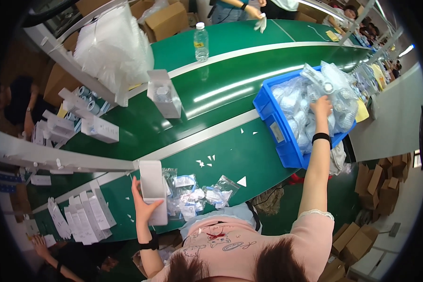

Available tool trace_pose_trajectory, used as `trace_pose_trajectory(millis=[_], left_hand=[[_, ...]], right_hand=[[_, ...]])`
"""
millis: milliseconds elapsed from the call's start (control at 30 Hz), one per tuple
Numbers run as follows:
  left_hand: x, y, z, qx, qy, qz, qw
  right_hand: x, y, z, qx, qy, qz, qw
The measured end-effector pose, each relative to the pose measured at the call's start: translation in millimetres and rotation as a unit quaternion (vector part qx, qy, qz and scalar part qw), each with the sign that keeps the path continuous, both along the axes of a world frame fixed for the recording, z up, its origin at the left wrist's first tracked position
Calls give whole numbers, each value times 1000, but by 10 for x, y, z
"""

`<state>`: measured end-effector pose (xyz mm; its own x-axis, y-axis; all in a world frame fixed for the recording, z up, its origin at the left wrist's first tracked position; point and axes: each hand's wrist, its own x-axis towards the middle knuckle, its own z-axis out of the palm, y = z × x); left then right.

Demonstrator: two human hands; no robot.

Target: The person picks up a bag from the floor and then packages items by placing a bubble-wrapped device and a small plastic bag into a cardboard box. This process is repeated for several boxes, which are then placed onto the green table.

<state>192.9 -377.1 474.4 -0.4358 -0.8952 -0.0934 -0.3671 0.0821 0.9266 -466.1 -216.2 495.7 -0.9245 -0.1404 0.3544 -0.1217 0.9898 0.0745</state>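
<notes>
My left hand (147, 207) grips a narrow white box (153, 181) upright at the near edge of the green table, thumb across its front. The box's top flap stands up. My right arm reaches into a blue bin (279, 136) at the right, heaped with clear-bagged white items. There my right hand (321, 107) closes on a clear plastic bag (324, 81) with a whitish part inside, at the top of the heap. The fingertips are partly hidden. Beside the white box lie several small clear bags (192, 195) with white and blue contents.
A green conveyor (221, 96) runs behind the table, carrying an open white box (164, 96). Folded white cartons (87, 216) stand at the left. A plastic bottle (201, 43) is on the far ledge. Paper scraps (204, 163) dot the table. Other people's hands show at the far side and lower left.
</notes>
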Motion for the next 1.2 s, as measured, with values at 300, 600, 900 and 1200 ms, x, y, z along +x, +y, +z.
trace_pose_trajectory(millis=[300, 600, 900, 1200], left_hand=[[-608, -152, 364, -179, -43, -59, 981], [-1229, -55, 218, -77, 4, -15, 997], [-1202, -127, 113, -109, 74, 154, 979], [-1221, -286, 156, -373, 95, 12, 923]], right_hand=[[768, -171, 608, 115, -10, 168, 979], [3263, -1143, 971, -755, -319, 381, 428], [4043, -1760, 668, -483, -84, 619, 614], [3988, -1673, 1060, -334, -148, 638, 678]])
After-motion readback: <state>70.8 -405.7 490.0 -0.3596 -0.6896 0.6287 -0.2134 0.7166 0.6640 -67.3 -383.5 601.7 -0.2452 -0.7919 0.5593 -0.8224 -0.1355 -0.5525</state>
